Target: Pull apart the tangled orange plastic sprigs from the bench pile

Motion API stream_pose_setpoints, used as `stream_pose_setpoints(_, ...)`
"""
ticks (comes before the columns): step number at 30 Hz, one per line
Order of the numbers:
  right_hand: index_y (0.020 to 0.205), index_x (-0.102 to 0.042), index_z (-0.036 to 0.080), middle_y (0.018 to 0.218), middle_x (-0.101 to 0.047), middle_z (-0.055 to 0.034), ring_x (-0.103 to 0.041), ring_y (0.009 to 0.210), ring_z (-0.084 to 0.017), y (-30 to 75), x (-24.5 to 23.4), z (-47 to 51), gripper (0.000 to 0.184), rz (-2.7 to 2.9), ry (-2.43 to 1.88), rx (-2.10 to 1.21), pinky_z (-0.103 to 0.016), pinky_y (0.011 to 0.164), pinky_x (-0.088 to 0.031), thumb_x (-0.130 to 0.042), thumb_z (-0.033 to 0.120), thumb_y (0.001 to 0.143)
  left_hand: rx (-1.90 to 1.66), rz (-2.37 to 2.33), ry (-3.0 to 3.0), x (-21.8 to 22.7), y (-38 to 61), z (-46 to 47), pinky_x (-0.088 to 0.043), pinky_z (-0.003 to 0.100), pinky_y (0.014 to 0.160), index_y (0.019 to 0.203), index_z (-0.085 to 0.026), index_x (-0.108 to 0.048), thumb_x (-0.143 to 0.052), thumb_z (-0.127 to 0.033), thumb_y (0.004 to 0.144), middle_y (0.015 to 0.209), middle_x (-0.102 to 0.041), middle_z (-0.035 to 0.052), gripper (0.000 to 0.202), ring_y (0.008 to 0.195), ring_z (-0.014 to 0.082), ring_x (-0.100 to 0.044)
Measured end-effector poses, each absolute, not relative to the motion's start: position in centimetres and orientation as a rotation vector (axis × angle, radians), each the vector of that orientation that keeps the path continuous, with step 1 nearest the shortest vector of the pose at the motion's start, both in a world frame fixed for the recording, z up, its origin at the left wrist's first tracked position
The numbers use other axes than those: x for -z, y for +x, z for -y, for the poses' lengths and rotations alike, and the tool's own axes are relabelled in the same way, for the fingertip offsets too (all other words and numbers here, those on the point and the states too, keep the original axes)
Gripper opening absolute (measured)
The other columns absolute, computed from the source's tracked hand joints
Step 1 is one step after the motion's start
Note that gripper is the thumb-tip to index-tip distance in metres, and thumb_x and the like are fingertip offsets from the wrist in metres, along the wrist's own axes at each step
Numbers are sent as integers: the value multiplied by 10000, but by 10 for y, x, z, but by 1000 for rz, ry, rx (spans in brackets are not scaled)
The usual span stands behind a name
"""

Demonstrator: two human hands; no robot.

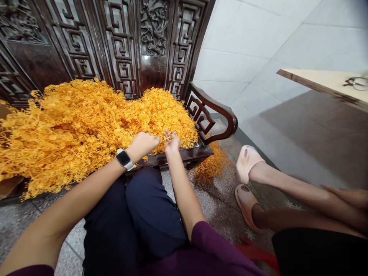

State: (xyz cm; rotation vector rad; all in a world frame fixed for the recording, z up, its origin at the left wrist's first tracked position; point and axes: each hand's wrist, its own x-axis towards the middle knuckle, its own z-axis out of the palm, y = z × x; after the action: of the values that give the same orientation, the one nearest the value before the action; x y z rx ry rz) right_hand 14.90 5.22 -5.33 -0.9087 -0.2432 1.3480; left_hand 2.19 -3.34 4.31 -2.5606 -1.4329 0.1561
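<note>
A large heap of orange-yellow, stringy, plastic-looking pieces covers the seat of a dark carved wooden bench. At the front right of the heap my two hands meet over the seat edge. My left hand, with a smartwatch on its wrist, is closed, gripping one end of a small yellow piece. Palm up, my right hand holds the same piece in its curled fingers. The piece's exact shape is too small to make out.
The bench's curved armrest rises to the right of the heap. Loose yellow bits lie on the floor below it. Another person's legs in pink clogs are at the right. Glasses rest on a wooden tabletop.
</note>
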Motion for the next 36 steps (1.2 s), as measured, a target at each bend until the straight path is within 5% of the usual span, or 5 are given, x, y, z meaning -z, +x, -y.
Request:
stream_pose_setpoints(6,809,-427,240,604,-600,63,-578,512,-111,225,55,-44,227,232,-927,-1252,-198,501,-451,-486,315,1015,-60,1525,-2419,-51,-7,44,-424,344,659,1147,-173,-675,-469,-150,1016,795,-705,162,246,826,324,-727)
stream_pose_setpoints(12,1018,-636,201,777,-686,15,-617,615,-114,229,55,-3,100,437,-831,-1633,-220,607,-515,-636,245,928,-56,1659,-2332,-44,-29,33,-409,353,661,1188,-160,-663,-392,-220,1049,822,-693,185,310,801,340,-713)
stream_pose_setpoints(24,1095,-707,113,877,-660,-73,-548,692,-147,182,8,41,798,529,-433,-2235,-271,638,-508,-284,782,995,-106,1667,-2300,-43,-25,36,-429,345,678,1226,-155,-651,-388,-223,1052,857,-704,188,321,839,329,-731)
stream_pose_setpoints(32,937,-681,143,702,-515,30,-430,552,-77,166,22,33,244,554,-646,-1979,-198,527,-416,-682,384,969,-103,1609,-2326,-46,-20,39,-435,349,662,1184,-157,-665,-390,-211,1047,841,-693,190,312,840,358,-726)
stream_pose_setpoints(36,821,-601,169,650,-418,56,-381,547,-73,173,22,37,185,601,-568,-1960,-189,524,-378,-717,284,910,-70,1659,-2287,-46,-27,37,-433,349,663,1199,-159,-660,-338,-240,1065,865,-692,195,358,828,353,-722)
